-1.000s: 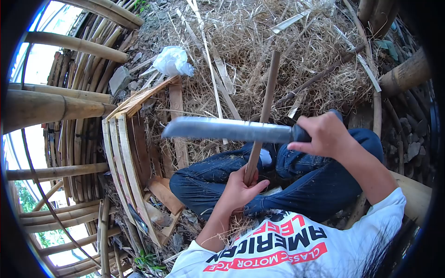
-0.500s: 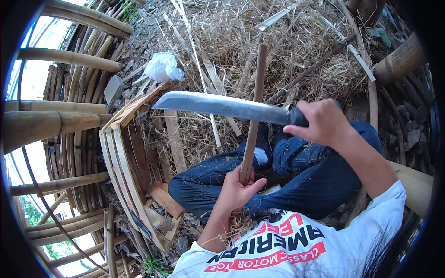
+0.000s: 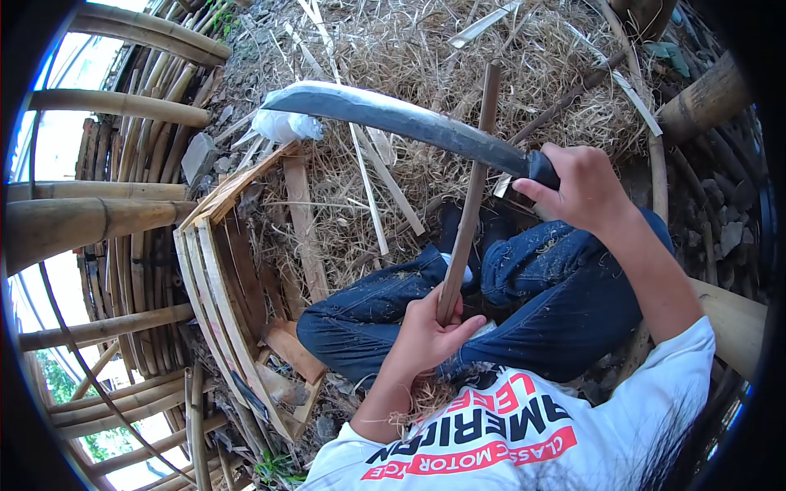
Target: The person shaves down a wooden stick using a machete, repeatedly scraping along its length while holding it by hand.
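Note:
My right hand (image 3: 583, 186) is closed around the dark handle of a machete (image 3: 393, 116). Its long, slightly curved blade reaches left, with the tip over a white plastic bag. In my left hand (image 3: 427, 334) is the lower end of a narrow wooden strip (image 3: 468, 214), thumb stretched along one side. The strip stands up and leans to the right, and the blade crosses it in this view near its upper part. Both hands are over my crossed legs in blue jeans (image 3: 565, 286).
A slatted wooden crate (image 3: 214, 270) lies at my left beside a bamboo fence (image 3: 106, 214). Dry shavings (image 3: 393, 49) and split strips cover the ground ahead. The crumpled plastic bag (image 3: 286, 127) lies beyond the crate. Thick bamboo poles (image 3: 708, 102) and stones (image 3: 731, 237) are at right.
The machete has risen, and its blade has turned, showing a darker face. My left hand has shifted slightly right with the wooden strip, which now leans more to the right.

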The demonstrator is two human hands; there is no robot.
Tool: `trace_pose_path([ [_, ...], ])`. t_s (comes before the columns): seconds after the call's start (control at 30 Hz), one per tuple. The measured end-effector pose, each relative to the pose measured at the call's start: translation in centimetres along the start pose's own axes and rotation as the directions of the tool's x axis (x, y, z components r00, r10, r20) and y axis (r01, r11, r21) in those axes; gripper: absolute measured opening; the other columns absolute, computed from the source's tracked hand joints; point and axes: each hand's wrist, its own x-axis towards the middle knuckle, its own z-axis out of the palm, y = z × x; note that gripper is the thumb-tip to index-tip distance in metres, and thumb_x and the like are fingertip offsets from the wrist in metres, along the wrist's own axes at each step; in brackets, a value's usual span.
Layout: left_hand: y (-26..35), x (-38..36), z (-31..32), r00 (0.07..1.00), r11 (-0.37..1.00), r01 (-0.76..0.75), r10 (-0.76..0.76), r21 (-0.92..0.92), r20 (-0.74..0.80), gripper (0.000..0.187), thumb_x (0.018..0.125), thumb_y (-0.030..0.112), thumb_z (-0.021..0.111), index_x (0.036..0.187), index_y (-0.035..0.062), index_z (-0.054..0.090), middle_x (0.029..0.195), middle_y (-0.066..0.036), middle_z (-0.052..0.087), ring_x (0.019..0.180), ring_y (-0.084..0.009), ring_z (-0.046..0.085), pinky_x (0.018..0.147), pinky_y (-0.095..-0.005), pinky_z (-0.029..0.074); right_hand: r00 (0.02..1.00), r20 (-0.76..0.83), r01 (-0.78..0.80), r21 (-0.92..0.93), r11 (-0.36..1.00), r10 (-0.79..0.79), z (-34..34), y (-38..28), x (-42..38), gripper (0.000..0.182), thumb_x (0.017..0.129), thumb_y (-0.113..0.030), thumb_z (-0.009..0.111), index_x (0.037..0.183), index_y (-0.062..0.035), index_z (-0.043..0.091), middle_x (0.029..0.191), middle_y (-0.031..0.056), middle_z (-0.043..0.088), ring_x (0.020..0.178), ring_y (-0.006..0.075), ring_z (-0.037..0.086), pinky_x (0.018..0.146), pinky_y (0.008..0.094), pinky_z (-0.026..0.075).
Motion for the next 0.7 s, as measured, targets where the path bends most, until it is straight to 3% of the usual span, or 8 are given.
trace_pose_path([
  [0.1,-0.4,-0.1,-0.1,1.0,1.0,0.008,-0.008,-0.002,-0.008,0.035,0.074,0.019,0.082,0.083,0.0032,0.052,0.063,0.004,0.048,0.057,-0.003,0.042,0.051,-0.0201,0.035,0.999,-0.011,0.037,0.01,0.999,-0.037,0.0,-1.5,-0.5,0.061,0.077,-0.066,0.063,0.065,-0.0067,0.055,0.055,0.0125,0.058,0.055,0.0299,0.064,0.051,0.0395,0.05],
  [0.17,-0.6,-0.1,-0.7,0.999,0.999,-0.001,0.003,0.038,-0.039,0.035,0.073,0.019,0.083,0.083,0.0027,0.053,0.064,0.004,0.048,0.057,-0.0029,0.042,0.051,-0.0198,0.035,0.96,0.186,0.215,-0.016,0.976,-0.209,0.2,-3.3,-1.1,0.063,0.076,-0.068,0.061,0.064,-0.0071,0.055,0.055,0.0122,0.059,0.054,0.0292,0.064,0.051,0.0392,0.05],
  [0.2,-0.6,-0.2,-0.7,0.999,0.999,0.011,-0.009,0.039,-0.05,0.035,0.073,0.019,0.083,0.083,0.0027,0.053,0.064,0.004,0.048,0.057,-0.0029,0.042,0.051,-0.0198,0.035,0.951,0.189,0.253,-0.012,0.967,-0.246,0.2,-2.8,-0.6,0.064,0.075,-0.07,0.06,0.063,-0.0075,0.055,0.055,0.012,0.058,0.054,0.0292,0.064,0.051,0.0388,0.049],
  [0.3,-0.7,-0.4,-0.8,0.995,0.998,0.005,0.0,0.057,-0.098,0.035,0.073,0.018,0.083,0.083,0.0022,0.053,0.064,0.005,0.048,0.058,-0.0029,0.041,0.051,-0.0203,0.035,0.993,0.08,0.086,0.007,0.996,-0.087,0.4,-1.1,0.4,0.062,0.074,-0.068,0.064,0.064,-0.0074,0.055,0.056,0.0115,0.059,0.054,0.0295,0.064,0.052,0.0389,0.049],
  [0.4,-0.3,-0.3,-0.7,0.998,1.0,0.008,-0.01,-0.028,-0.068,0.034,0.072,0.016,0.083,0.082,0.002,0.053,0.064,0.005,0.049,0.058,-0.0033,0.041,0.052,-0.0205,0.036,0.998,0.04,0.046,0.067,0.997,-0.049,-0.3,-1.1,-0.4,0.061,0.075,-0.067,0.064,0.066,-0.007,0.055,0.056,0.0115,0.059,0.053,0.0293,0.063,0.052,0.0379,0.049],
  [0.53,-0.3,0.1,-0.9,0.997,0.999,-0.029,0.032,0.038,-0.064,0.035,0.072,0.016,0.083,0.082,0.0025,0.052,0.064,0.004,0.048,0.058,-0.0027,0.042,0.051,-0.0194,0.036,0.969,0.081,0.239,-0.092,0.967,-0.232,-1.1,-2.0,-0.8,0.062,0.077,-0.068,0.061,0.066,-0.0074,0.055,0.055,0.0102,0.058,0.053,0.0271,0.063,0.05,0.0363,0.048],
  [0.63,-0.6,-0.3,-1.3,0.995,1.0,0.012,-0.011,0.006,-0.097,0.035,0.072,0.017,0.083,0.08,0.003,0.051,0.063,0.004,0.048,0.058,-0.0026,0.042,0.05,-0.0192,0.035,0.993,-0.02,0.112,-0.145,0.983,-0.116,-0.2,-0.9,0.4,0.064,0.078,-0.071,0.058,0.064,-0.0082,0.055,0.053,0.0072,0.057,0.048,0.0219,0.062,0.048,0.0344,0.048],
  [0.7,-0.6,-0.4,-1.2,0.998,1.0,0.019,-0.019,-0.005,-0.063,0.035,0.072,0.016,0.082,0.081,0.0025,0.051,0.063,0.004,0.048,0.057,-0.0026,0.042,0.05,-0.0196,0.036,0.995,0.01,0.102,-0.119,0.988,-0.102,-0.4,-1.3,0.1,0.065,0.077,-0.071,0.059,0.063,-0.0081,0.054,0.053,0.0077,0.057,0.049,0.0225,0.062,0.048,0.0344,0.048],
])
